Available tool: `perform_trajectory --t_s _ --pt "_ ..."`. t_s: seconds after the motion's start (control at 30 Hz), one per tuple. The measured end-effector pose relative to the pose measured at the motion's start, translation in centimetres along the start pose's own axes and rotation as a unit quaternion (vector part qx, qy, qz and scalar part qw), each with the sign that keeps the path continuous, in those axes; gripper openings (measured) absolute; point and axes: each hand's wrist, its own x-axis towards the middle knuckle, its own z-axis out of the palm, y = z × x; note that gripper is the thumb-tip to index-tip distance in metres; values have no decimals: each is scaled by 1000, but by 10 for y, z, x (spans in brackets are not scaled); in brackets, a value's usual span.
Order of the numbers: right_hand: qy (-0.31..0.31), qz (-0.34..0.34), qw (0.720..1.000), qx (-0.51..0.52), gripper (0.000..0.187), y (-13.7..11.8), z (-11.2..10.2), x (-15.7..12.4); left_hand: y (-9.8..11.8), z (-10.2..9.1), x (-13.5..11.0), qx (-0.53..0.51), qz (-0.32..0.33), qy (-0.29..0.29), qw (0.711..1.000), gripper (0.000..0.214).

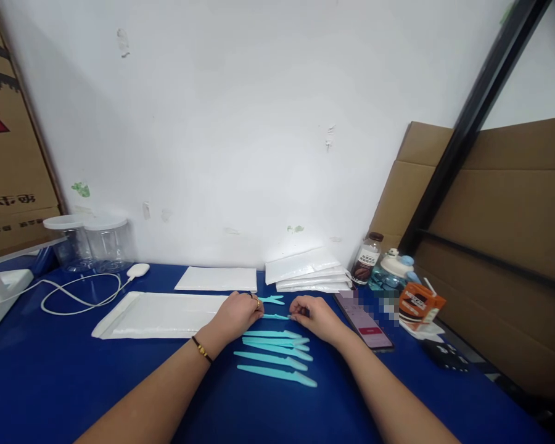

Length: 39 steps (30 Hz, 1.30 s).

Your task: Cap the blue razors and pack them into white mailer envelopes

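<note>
My left hand [237, 314] pinches one end of a turquoise eyebrow razor [275, 316]. My right hand [318, 316] has its thumb and fingers closed at the razor's other end. Just beyond it, more turquoise eyebrow razors [274, 300] lie partly hidden by my left hand. Several others lie roughly in a row on the near side, the closest eyebrow razor [277, 374] pointing its wider end to the right. Two or more of them overlap in the middle. A white padded envelope [161, 313] lies flat, partly under or behind my left hand.
Along the wall are a flat white packet [216, 279] and stacked white envelopes [308, 271]. To the right sit a phone [365, 324], a brown-capped bottle [368, 259], a teal bottle [391, 271] and an orange carton [419, 305]. Clear jars [108, 246] and a white cable [81, 303] are left.
</note>
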Motion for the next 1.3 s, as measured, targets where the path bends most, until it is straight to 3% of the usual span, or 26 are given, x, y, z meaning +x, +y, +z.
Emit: perform_trajectory --t_s 0.2,0.33,0.43,0.5,0.53,0.63,0.77,0.93,1.1,1.3 --pt "-6 -10 999 41 6 -12 14 4 7 8 0 -43 17 13 999 22" --pt "-45 5 995 91 10 -11 9 1 10 7 0 -82 21 -7 996 21" --pt "36 36 997 60 18 4 -11 -1 1 2 0 -67 -16 14 998 21" --pt "122 79 989 -6 19 19 -25 -2 -9 0 1 -37 -55 46 997 23" --pt "131 95 986 -45 17 26 -30 -3 -14 0 1 -21 -70 57 996 25" --pt "104 120 982 -106 14 39 -34 -5 -24 4 2 10 -84 53 995 29" --pt "49 117 986 -109 9 42 -22 -5 -23 9 3 21 -89 34 995 22" --pt "50 113 987 -98 9 38 -15 -3 -17 5 4 14 -95 55 994 23" --pt "82 101 991 38 13 23 -18 -1 -10 1 3 -102 -106 71 987 26" --pt "104 93 969 204 26 7 -14 2 -4 5 2 -179 -91 65 977 23"
